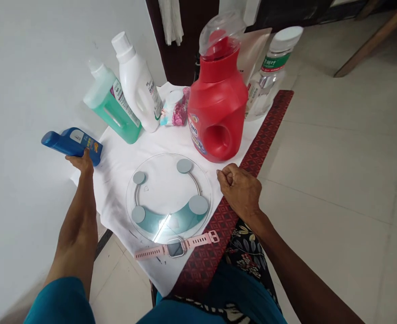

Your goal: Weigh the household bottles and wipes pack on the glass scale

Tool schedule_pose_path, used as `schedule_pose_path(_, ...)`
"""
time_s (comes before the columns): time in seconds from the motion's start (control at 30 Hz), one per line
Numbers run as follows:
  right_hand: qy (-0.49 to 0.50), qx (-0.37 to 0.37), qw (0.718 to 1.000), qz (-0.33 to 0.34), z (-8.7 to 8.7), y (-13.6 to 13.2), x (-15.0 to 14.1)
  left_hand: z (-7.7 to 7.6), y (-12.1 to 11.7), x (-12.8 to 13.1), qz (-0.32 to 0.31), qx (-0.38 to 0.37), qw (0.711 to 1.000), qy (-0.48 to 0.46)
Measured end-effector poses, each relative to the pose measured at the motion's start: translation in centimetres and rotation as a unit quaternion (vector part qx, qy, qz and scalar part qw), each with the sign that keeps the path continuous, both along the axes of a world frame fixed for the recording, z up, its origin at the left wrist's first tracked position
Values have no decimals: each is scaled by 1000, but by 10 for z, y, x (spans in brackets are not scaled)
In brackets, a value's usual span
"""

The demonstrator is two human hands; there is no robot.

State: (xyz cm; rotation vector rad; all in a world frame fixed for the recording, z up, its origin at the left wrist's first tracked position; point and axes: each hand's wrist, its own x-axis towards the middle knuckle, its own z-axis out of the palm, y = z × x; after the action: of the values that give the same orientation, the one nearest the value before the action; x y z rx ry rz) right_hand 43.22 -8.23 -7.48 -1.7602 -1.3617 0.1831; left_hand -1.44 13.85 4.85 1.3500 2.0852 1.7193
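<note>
At the left edge of the cloth, my left hand [83, 163] is closed around a blue bottle [80, 140] that tilts to the left. My right hand [241, 189] is curled into a loose fist at the table's right edge, with nothing seen in it. Between my hands lies a round glass bathroom scale [164, 180] with grey pads. Just in front of it, a pink-strapped smartwatch [176, 247] is stretched out. A large red detergent jug [218, 108] with a clear cap stands behind the scale, close to my right hand.
A green liquid bottle [117, 108], a white bottle [139, 85] and a small pink-and-blue packet [175, 108] stand at the back. Behind the red jug is a clear jar [269, 76] with a white lid. A white cloth [114, 189] covers the table; the wall [23, 81] rises on the left.
</note>
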Motion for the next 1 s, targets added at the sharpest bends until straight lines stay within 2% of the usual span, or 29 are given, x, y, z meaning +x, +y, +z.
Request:
schedule_pose_path(0.07, 2, 9, 1000, 5, 0, 0, 0, 0, -5, 11, 48, 11, 999, 2)
schedule_pose_path(0.13, 1, 14, 1000, 6, 0, 0, 0, 0, -10, 30, 77, 58, 995, 33)
schedule_pose_path(0.2, 1, 14, 1000, 5, 0, 1, 0, 3, -8, 53, 43, 114, 990, 77)
schedule_pose_path(0.27, 3, 14, 1000, 6, 0, 1, 1, 11, 5, 78, -34, 132, 985, 103)
schedule_pose_path(0.33, 7, 12, 1000, 8, 1, 1, 1, 21, 28, 102, -88, 94, 988, 86)
schedule_pose_path(0.47, 12, 6, 1000, 6, 1, 1, 0, 37, 76, 134, -142, -5, 990, -4)
schedule_pose_path(0.57, 12, 5, 1000, 0, 1, 1, 0, 39, 88, 145, -143, -25, 988, -42)
schedule_pose_path(0.63, 10, 5, 1000, -2, 0, 1, 0, 37, 84, 146, -131, -16, 990, -58)
schedule_pose_path(0.73, 7, 7, 1000, -2, 1, 2, 0, 35, 64, 144, -110, 15, 991, -77)
schedule_pose_path(0.87, 2, 1, 1000, -6, 2, 3, 0, 36, 25, 132, -71, 67, 991, -92)
schedule_pose_path(1.0, 5, -9, 1000, -4, 5, 3, -1, 44, -20, 113, -42, 154, 982, -104)
